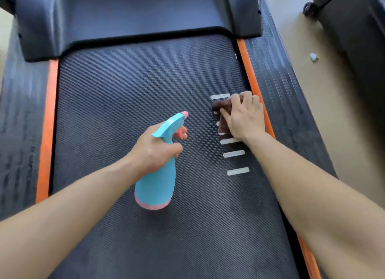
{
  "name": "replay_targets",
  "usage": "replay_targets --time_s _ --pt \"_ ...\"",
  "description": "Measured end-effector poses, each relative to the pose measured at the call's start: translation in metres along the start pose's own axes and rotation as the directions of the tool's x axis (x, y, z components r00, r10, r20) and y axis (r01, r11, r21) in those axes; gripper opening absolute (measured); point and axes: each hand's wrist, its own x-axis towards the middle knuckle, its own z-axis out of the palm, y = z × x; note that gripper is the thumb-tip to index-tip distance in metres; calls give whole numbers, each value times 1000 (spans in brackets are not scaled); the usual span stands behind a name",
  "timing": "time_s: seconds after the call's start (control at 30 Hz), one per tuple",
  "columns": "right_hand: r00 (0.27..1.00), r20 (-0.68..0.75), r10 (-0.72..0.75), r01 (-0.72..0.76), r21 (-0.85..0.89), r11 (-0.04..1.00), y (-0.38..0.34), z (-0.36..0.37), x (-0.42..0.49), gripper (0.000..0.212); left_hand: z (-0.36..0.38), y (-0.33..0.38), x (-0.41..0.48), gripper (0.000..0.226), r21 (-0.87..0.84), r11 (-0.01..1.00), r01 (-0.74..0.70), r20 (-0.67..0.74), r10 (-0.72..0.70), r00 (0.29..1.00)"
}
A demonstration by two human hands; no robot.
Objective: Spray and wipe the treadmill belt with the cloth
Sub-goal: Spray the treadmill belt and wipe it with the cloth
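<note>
No legible text, brand, number or label in view. Only marking: a column of short white bars (238, 171) printed on the treadmill belt (125, 91) near its right edge, carrying no characters.

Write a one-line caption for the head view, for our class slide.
Left hand holds a spray bottle above the belt; right hand grips a cloth against it near its right edge.

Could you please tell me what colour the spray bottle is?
Light blue spray bottle with pink base and nozzle, clearest in the head view.
</note>
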Motion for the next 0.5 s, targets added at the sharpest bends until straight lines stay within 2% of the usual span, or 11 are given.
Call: replay_targets --time_s 0.1,0.2,0.27,0.4,0.5 --pt "998 -5 70 -70 -3 998 -17 -1 -13 41 -4 -2 -3 53 38 999 20 -10 -20 1000" --pt "996 42 -77 72 112 991 -36 -15 -111 36 -10 -1 -10 47 53 998 43 -13 -42 999" --pt "977 84 -198 184 148 972 -41 -23 -156 35 -13 1 -17 55 66 997 49 -5 -49 999" --pt "966 71 -250 241 114 964 -36 -13 -109 39 -14 -2 -24 59 9 998 56 -18 -56 998" --pt "991 77 -110 105 73 992 -46 -4 -38 41 -15 -7 -27 54 -13 998 58 -47 -58 997"
